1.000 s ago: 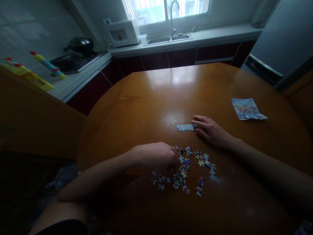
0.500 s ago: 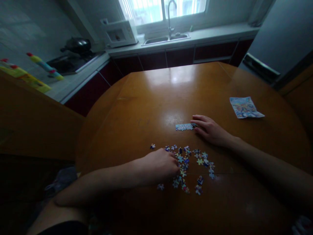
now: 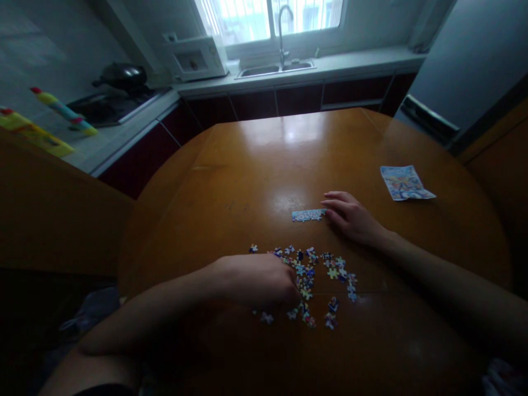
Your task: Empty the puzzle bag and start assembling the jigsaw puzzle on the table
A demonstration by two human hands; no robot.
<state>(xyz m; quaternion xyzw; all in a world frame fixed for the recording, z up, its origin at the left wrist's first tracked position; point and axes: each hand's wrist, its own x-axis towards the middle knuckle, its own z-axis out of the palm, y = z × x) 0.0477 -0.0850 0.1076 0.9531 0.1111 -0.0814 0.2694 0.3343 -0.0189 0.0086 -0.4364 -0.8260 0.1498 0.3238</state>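
Note:
Bent over the loose jigsaw pieces [image 3: 306,280], my left hand [image 3: 258,280] is closed, its knuckles up. Its fingertips are hidden, so whatever they hold cannot be seen. Farther up the table lies a short strip of joined jigsaw pieces [image 3: 308,215], pale blue and white. At the strip's right end rests my right hand [image 3: 352,217], open, fingers stretched out to the left, with the thumb side touching or almost touching the strip. A few single pieces lie apart from the pile, one jigsaw piece [image 3: 253,248] at its upper left.
A creased picture sheet [image 3: 406,182] lies to the right on the wooden table [image 3: 231,165]. Beyond the table stand a counter with a sink [image 3: 268,70], a microwave [image 3: 198,58] and a stove with a black wok [image 3: 124,76]. Bottles [image 3: 61,110] stand at the left.
My left hand has drawn slightly left and curled further over the pieces. My right hand stays by the strip, its thumb now nearer the strip's end. The whole view has shifted a little.

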